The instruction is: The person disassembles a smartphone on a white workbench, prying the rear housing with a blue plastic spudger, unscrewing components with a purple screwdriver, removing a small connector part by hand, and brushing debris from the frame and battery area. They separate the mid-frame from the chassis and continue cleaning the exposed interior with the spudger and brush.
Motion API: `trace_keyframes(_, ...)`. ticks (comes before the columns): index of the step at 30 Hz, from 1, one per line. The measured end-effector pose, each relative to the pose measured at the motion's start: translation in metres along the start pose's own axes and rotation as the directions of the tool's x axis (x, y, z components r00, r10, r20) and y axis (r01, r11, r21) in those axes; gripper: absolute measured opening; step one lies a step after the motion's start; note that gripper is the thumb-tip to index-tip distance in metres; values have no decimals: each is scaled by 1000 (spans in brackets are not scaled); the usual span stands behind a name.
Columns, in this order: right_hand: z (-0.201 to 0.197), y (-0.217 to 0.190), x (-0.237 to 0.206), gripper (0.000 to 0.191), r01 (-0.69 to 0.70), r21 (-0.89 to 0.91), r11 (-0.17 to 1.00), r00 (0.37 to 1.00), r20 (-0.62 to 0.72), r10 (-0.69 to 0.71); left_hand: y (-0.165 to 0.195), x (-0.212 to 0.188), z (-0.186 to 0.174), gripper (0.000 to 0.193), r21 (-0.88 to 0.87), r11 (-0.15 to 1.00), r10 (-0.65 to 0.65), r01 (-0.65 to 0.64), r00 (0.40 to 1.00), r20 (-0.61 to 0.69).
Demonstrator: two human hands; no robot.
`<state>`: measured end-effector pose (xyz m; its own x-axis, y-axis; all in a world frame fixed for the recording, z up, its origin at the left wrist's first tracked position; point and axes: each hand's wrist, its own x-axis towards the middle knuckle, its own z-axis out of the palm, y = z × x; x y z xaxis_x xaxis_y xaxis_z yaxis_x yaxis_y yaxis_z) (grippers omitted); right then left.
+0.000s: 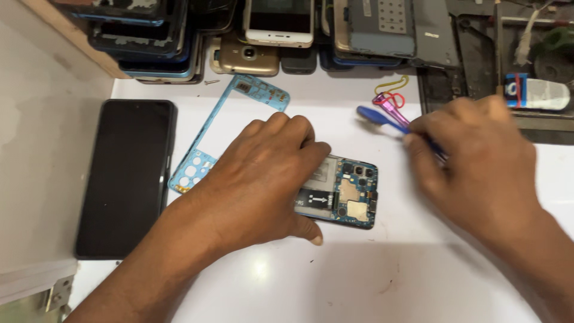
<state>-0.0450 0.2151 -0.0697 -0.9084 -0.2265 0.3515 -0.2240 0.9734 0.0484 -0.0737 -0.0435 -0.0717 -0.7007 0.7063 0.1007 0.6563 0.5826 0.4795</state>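
An opened phone [347, 191] lies on the white table [359, 275] with its circuit board and camera modules bare. My left hand [263, 179] rests flat on its lower part and holds it down, hiding most of the body. To the right, my right hand [478, 161] grips a thin blue pry tool [376, 116], its flat tip pointing up and left, above the table and apart from the phone. A light blue inner frame [239, 110] lies beside and partly under my left hand.
A black phone back cover [128, 176] lies at the left. Stacks of phones [278, 27] and cases line the far edge. A pink clip with a yellow band [390, 96] sits near the tool tip. A dark tray [478, 66] holds a small lighter-like item [538, 93].
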Motion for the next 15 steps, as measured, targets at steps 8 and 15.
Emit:
trace_keyframes(8,13,20,5,15,-15,118,993,998,58,8,4,15,6,93,1,1000,-22,22,999,39)
trace_keyframes(15,21,32,12,17,-119,179,977,988,114,100,6,12,13,93,8,998,-63,63,995,77)
